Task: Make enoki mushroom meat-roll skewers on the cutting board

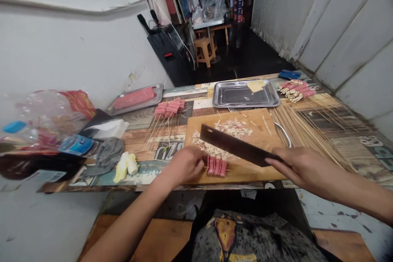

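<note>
In my right hand (pixel 290 163) is the handle of a cleaver (pixel 235 145), its dark blade slanting up and left over the cutting board (pixel 196 125). My left hand (pixel 188 166) is closed at the left end of a skewer of pink meat rolls (pixel 217 166), which lies near the board's front edge. Those rolls have pale filling, and a thin skewer tip sticks out on their right. The blade is above and beyond them, apart from the rolls. Shredded pale strips (pixel 235 127) are scattered on the board behind the blade, which hides part of them.
Loose bamboo skewers (pixel 310 139) lie right of the board, near finished skewers (pixel 297 90). A metal tray (pixel 216 100) stands behind it. On the left are more meat skewers (pixel 168 107), a tray with a pink slab (pixel 135 97), cabbage pieces (pixel 126 166) and a grey cloth (pixel 109 155).
</note>
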The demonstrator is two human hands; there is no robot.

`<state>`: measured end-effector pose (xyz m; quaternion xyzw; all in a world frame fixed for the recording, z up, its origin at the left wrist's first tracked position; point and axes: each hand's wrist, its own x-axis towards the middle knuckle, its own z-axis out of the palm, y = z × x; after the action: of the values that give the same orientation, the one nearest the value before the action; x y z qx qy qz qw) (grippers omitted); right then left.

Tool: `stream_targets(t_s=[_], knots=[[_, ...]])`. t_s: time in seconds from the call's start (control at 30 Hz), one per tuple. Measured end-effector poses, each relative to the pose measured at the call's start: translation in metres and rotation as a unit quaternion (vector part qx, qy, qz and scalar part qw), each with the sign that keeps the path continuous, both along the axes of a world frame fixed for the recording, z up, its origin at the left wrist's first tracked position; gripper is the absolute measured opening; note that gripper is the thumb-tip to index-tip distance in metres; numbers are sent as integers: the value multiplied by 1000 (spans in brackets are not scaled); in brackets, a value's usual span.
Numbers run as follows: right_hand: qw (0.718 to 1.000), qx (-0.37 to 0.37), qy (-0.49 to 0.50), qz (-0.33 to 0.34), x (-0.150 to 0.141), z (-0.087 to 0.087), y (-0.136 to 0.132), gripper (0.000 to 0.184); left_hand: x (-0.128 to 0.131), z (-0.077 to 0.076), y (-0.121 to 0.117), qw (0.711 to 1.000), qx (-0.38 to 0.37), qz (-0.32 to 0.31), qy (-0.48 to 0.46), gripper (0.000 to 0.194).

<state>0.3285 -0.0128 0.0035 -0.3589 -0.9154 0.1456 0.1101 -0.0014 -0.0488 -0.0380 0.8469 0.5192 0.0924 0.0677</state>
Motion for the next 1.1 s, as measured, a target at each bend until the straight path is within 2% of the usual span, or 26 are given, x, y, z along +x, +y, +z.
stream_targets(t_s=[0.1, 0.13, 0.2, 0.33, 0.6, 0.87, 1.1], knots=[[1000, 13, -24, 9, -3, 0, -2, 35, 11, -13, -25, 980, 192, 37, -48, 25], [999, 18, -33, 17, -4, 1, -2, 35, 16, -18, -34, 969, 235, 40, -69, 27], [998, 26, -45, 38, -5, 1, -4, 35, 25, -28, -51, 955, 275, 32, -106, 33], [995, 39, -61, 63, -7, 1, -6, 35, 37, -47, -65, 948, 289, 7, -131, 35], [993, 36, -78, 78, -14, 8, -2, 35, 29, -69, -60, 943, 293, -20, -156, 26], [995, -15, -73, 70, -11, 8, 5, 34, 29, -77, -62, 939, 291, -24, -183, 28], [992, -40, -85, 88, -18, 17, 13, 37, 28, -81, -62, 941, 274, -31, -196, 31]])
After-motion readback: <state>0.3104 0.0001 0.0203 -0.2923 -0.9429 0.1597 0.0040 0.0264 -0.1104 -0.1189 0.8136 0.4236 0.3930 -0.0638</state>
